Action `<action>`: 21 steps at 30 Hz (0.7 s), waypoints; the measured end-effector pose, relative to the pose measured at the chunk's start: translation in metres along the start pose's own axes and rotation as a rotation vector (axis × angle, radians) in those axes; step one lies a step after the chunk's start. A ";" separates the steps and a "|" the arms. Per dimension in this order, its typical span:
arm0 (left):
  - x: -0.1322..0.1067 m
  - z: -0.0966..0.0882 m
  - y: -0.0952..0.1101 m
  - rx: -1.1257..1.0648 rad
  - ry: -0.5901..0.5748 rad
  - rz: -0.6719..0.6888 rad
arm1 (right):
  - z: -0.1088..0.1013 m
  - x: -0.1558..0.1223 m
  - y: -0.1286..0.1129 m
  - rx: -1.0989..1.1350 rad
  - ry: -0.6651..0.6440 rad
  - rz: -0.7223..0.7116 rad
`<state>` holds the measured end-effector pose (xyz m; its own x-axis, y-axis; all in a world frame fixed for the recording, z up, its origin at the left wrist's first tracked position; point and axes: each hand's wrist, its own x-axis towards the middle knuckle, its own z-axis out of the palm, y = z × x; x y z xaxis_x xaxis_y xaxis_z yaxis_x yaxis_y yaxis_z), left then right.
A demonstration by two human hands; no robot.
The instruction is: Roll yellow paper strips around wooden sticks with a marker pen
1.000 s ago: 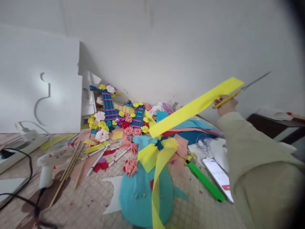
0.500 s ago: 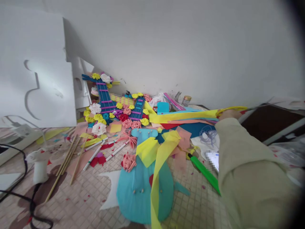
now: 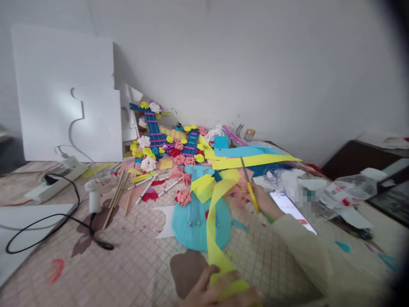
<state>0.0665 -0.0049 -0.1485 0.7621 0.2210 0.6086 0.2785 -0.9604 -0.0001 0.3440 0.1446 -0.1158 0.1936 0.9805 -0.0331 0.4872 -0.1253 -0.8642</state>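
At the bottom edge, my left hand [image 3: 220, 290] is closed on a yellow crepe paper strip [image 3: 211, 226], its fingers lying across the paper. The strip runs up over a turquoise guitar-shaped cutout [image 3: 187, 221] and folds over near its neck. My right hand [image 3: 262, 199] grips yellow-handled scissors [image 3: 252, 197], the dark blade end pointing up and away; part of its fingers is blurred. A salmon paper flower [image 3: 183, 197] sits on the cutout's left shoulder.
Blue paper guitars [image 3: 153, 130] with paper flowers stand at the back. Left are a white board [image 3: 64, 106], a glue gun [image 3: 94, 198], a power strip [image 3: 57, 181] and wooden sticks [image 3: 115, 192]. A phone [image 3: 292, 211] and a plastic bottle [image 3: 348, 189] lie right.
My right hand has come from the far right toward the middle with the scissors. My left hand has come into view at the bottom on the yellow strip. The view has shifted.
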 end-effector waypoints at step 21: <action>-0.012 0.010 0.022 0.157 -0.042 0.024 | -0.020 0.006 -0.076 -0.552 0.077 -0.244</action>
<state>0.0697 -0.0271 -0.1635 0.7923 0.2081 0.5736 0.3451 -0.9281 -0.1400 0.3250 0.1572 -0.0408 0.0719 0.9796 0.1875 0.8910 0.0214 -0.4536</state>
